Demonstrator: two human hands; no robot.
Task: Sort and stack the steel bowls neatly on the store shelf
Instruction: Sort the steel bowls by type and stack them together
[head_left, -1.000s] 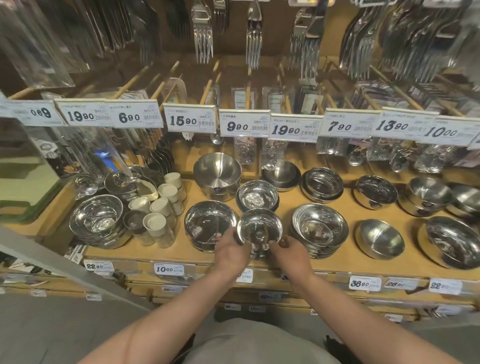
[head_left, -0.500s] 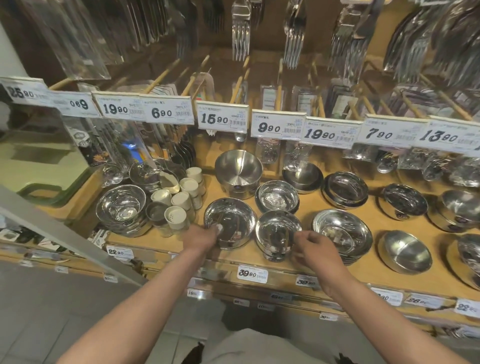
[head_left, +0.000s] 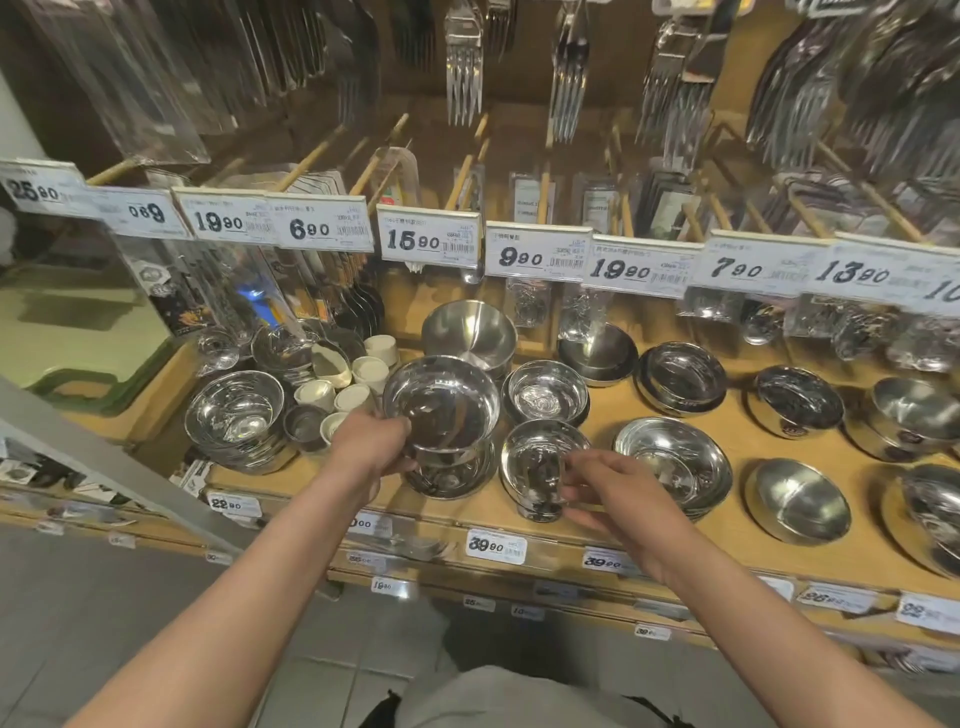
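My left hand (head_left: 371, 447) grips the near rim of a shiny steel bowl (head_left: 441, 402) and holds it lifted and tilted above the stack (head_left: 457, 475) it came from, near the shelf's front edge. My right hand (head_left: 605, 486) rests with spread fingers against the right side of a smaller stack of steel bowls (head_left: 537, 465) just right of that. Behind them stand a deep matte bowl (head_left: 470, 330) and a small shiny bowl (head_left: 545, 392). More stacks lie to the left (head_left: 236, 415) and right (head_left: 672, 457).
The wooden shelf (head_left: 727, 540) carries several more bowls to the right (head_left: 797, 499), small white cups (head_left: 358, 384) at the left, and price tags along its front. Packaged forks and spoons hang above behind a row of price labels (head_left: 428, 241). A lower shelf sits beneath.
My left hand took hold of the top bowl of the left-centre stack and raised it. My right hand drew back slightly from the small stack. The view shifted left.
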